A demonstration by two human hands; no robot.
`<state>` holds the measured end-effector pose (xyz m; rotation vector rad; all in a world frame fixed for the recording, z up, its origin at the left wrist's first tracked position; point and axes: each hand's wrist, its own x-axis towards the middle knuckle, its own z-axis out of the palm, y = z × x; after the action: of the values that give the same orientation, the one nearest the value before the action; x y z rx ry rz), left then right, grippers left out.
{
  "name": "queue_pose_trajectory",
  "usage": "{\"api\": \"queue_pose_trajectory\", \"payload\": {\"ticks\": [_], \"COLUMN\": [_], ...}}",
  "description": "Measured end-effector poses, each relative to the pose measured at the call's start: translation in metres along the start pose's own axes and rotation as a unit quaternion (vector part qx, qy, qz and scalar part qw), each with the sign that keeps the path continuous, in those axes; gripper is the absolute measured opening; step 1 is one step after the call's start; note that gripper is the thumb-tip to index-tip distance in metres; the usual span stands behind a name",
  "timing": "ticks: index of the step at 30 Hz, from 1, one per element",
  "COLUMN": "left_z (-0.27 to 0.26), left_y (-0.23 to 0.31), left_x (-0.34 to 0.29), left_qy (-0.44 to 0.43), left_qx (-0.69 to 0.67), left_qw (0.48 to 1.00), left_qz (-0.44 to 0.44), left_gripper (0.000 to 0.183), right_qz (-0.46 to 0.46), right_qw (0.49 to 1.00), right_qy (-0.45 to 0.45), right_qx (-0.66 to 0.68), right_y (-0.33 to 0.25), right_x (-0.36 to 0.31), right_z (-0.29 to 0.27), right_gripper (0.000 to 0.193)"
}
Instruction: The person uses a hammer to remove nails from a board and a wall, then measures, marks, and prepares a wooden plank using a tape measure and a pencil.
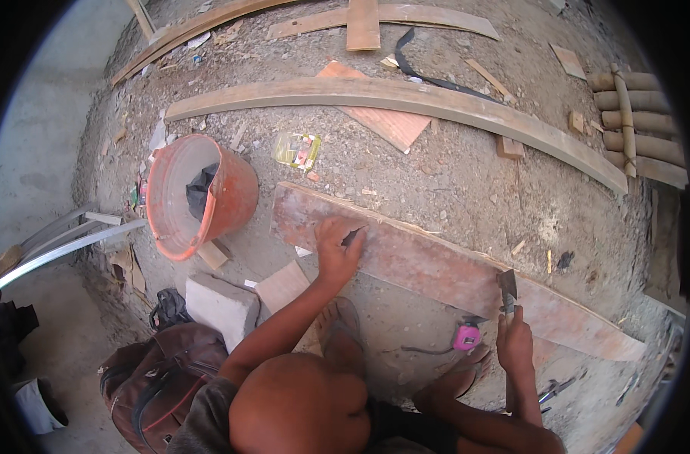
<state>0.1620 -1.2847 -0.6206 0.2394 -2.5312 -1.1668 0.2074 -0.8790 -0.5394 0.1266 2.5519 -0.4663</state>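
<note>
A long reddish, pale-stained wooden plank (pixel 428 268) lies aslant across the ground before me, its far edge showing lighter bare wood. My left hand (pixel 339 246) bears on the plank toward its left end, fingers curled in; a dark patch shows beside the thumb. Closed around a short handle, my right hand (pixel 516 344) holds a hatchet-like tool (pixel 507 286). Its dark metal head is over the plank's right half, near the far edge; I cannot tell whether it touches. A pink tape measure (pixel 466 337) is on the ground between the plank and my foot.
An orange bucket (pixel 243 189) with something black inside stands left. A pale block (pixel 222 306) and a brown backpack (pixel 163 378) are near my left arm. Beyond the plank lie a long beam (pixel 405 94) and a wood piece (pixel 394 125). Bundled poles (pixel 640 121) are far right.
</note>
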Motion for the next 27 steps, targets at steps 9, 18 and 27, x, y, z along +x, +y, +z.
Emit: {"api": "queue_pose_trajectory", "payload": {"ticks": [9,18,27], "left_z": [-0.028,-0.031,-0.013], "left_y": [0.024,0.021,0.029], "left_x": [0.028,0.021,0.016], "left_qy": [-0.168,-0.196,-0.083], "left_qx": [0.243,0.343,-0.193], "left_qw": [0.953,0.916,0.958], "left_qz": [0.068,0.074,-0.193], "left_gripper": [0.012,0.021,0.027], "right_qz": [-0.009,-0.022,-0.005], "right_qw": [1.0,0.999,1.0], "right_qy": [0.012,0.029,0.01], "right_qx": [-0.006,0.005,0.016], "right_y": [0.001,0.002,0.003], "right_x": [0.0,0.0,0.0], "right_z": [-0.001,0.004,0.0], "right_gripper": [0.034,0.032,0.032]}}
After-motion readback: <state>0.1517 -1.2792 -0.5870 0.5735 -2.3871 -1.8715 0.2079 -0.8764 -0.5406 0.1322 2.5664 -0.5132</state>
